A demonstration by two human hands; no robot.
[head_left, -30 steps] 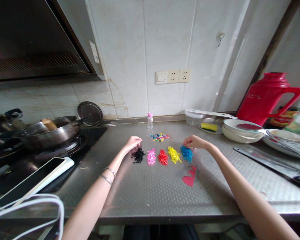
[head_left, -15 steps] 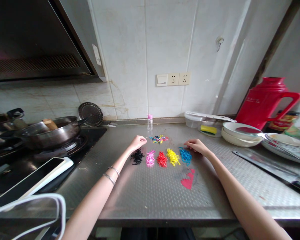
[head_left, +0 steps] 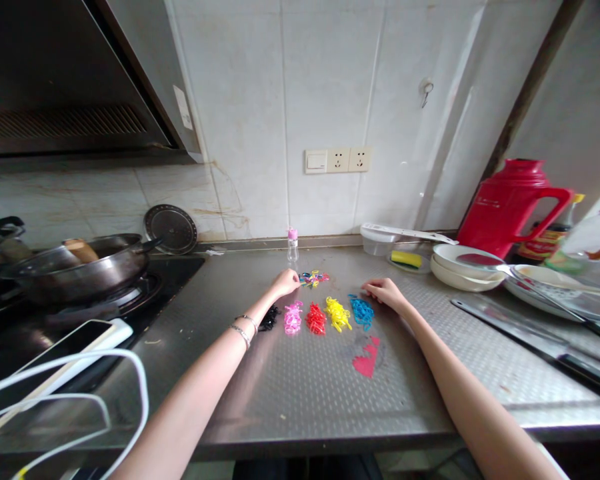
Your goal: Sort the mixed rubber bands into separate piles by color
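Note:
My left hand (head_left: 286, 283) is at the left edge of a small pile of mixed-colour rubber bands (head_left: 315, 279). Its fingers are pinched together, and whatever lies between them is too small to make out. My right hand (head_left: 385, 293) rests on the counter just above and right of the blue rubber bands (head_left: 363, 312), fingers loosely stretched to the left. In a row lie yellow (head_left: 338, 314), red (head_left: 315, 319) and pink rubber bands (head_left: 293, 318). Black rubber bands (head_left: 269, 319) are partly hidden behind my left wrist. Behind the mixed pile stands a clear bottle with a pink cap (head_left: 293, 247).
A torn red-and-clear wrapper (head_left: 367, 359) lies in front of the blue pile. To the right are a knife (head_left: 510, 330), bowls (head_left: 463, 277), a sponge (head_left: 406, 259) and a red thermos (head_left: 505, 207). On the left are a pan (head_left: 85, 267), a phone (head_left: 70, 347) and white cable (head_left: 140, 373).
My left hand has moved right, from above the black pile to the edge of the mixed pile. My right hand stays beside the blue pile. The whole view has shifted slightly.

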